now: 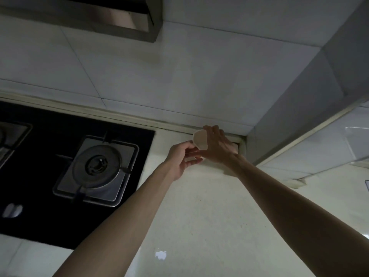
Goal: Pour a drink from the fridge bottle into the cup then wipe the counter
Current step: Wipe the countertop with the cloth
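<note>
Cup: a pale beige cup [200, 139] is held at the back right corner of the counter [199, 216], just in front of the strip where the counter meets the tiled wall [179, 66]. It is tilted, with one round end turned toward the left. Most of its body is hidden by the hand around it, and whether it touches the counter cannot be told.
Right hand: the right hand [218, 145] reaches in from the lower right. Its fingers are wrapped over the cup from the right side, so the grip is closed round the cup.
Left hand: the left hand [180, 157] comes in from the lower left. Its thumb lies against the cup's near edge and its fingers are bent beneath, pinching the cup's lower part. The grip is narrow.
Arms: both forearms are bare and stretch across the counter toward that corner.
Stove: a black glass stove [40, 140] is set into the left part of the counter. One burner [95, 166] sits close to the stove's right edge, and a pale knob [12, 210] sits near the front left.
Hood: a metal hood [79, 15] hangs above the stove.
Counter: its surface is pale, with a bright spot of reflected light [160, 254] near the front edge.
</note>
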`<state>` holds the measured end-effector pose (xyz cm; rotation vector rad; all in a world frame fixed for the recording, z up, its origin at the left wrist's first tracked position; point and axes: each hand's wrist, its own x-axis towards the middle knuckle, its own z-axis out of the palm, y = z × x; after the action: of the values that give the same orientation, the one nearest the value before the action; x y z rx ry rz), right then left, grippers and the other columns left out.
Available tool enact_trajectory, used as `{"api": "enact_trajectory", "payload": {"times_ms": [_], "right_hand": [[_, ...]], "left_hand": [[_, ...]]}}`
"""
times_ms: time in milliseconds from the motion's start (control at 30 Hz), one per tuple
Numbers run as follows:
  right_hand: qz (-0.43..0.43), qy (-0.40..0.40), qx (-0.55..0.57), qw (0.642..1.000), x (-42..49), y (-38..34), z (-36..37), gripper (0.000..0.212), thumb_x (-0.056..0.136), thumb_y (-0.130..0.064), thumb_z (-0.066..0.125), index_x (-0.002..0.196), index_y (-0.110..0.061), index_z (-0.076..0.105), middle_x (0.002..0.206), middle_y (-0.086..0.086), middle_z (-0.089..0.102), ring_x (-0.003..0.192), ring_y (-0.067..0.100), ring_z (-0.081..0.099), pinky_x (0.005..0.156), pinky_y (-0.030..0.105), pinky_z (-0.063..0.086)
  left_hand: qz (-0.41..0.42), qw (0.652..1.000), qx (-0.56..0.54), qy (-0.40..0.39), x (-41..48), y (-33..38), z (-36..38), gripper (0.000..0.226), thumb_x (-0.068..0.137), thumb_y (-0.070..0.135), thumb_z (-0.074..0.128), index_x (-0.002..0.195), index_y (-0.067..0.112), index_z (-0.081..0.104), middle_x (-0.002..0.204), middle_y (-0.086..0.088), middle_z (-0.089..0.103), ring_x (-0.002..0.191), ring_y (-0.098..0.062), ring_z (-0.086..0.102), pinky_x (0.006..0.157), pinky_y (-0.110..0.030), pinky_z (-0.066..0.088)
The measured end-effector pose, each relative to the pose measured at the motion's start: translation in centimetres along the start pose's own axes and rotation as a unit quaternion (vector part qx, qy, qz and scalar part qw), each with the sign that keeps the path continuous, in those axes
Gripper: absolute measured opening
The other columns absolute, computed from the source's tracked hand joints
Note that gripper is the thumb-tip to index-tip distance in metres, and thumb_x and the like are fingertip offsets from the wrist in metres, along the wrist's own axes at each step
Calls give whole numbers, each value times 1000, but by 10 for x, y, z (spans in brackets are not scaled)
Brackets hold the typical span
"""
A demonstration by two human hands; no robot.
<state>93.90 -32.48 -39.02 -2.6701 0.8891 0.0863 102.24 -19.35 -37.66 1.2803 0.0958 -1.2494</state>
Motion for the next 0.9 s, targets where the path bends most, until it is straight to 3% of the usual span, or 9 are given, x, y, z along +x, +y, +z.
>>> {"api": "enact_trajectory", "payload": {"times_ms": [133,300,400,500,567,667,767,900], "right_hand": [[18,-25,10,999,6,3,12,94,74,-47,78,146,-17,25,138,13,35,125,30,40,89,41,50],[22,-27,7,999,2,2,16,99,75,-47,79,149,-15,19,141,18,32,128,34,37,95,46,50],[23,-44,15,999,-4,3,8,100,77,-38,79,151,-13,16,145,19,29,131,36,35,101,49,47],[13,-30,17,999,-15,5,-7,95,81,-28,76,152,-12,15,146,17,29,129,35,40,96,49,48],[7,-9,22,1000,-27,8,-19,88,84,-24,71,152,-11,17,146,15,31,127,34,43,92,45,49],[3,28,31,999,-60,19,-39,72,87,-23,64,148,-10,27,144,15,39,127,32,46,95,41,47],[2,61,30,998,-108,41,-49,52,90,-22,58,138,-9,40,136,13,49,123,29,50,93,35,45],[35,34,22,999,-188,92,-49,33,92,-19,56,124,-12,53,121,8,56,107,23,56,82,30,45]], "left_hand": [[-20,999,-29,-1,7,-8,-8,16,96,4,50,106,0,62,109,-24,65,102,-33,63,89,-50,57],[-23,1000,-18,-8,4,-11,-8,21,97,4,48,109,-2,65,112,-25,67,103,-34,63,85,-47,58],[-23,1000,-17,-1,1,-8,-6,16,96,3,49,102,0,64,105,-24,67,100,-34,63,90,-50,56],[-7,1000,-5,26,-6,-3,-6,15,96,3,50,106,1,62,98,-19,69,93,-30,67,88,-49,57],[14,998,36,50,-11,-1,-7,19,97,3,50,110,0,63,94,-15,69,87,-26,67,85,-47,59],[63,987,139,59,-25,1,-6,17,94,2,51,100,1,67,87,-14,69,78,-26,67,76,-42,60],[118,960,251,45,-40,-6,4,15,92,1,52,87,3,67,77,-14,68,66,-28,64,63,-34,56],[132,917,376,11,-55,-40,29,17,91,1,53,82,6,66,75,-16,67,60,-26,61,59,-32,52]]}}
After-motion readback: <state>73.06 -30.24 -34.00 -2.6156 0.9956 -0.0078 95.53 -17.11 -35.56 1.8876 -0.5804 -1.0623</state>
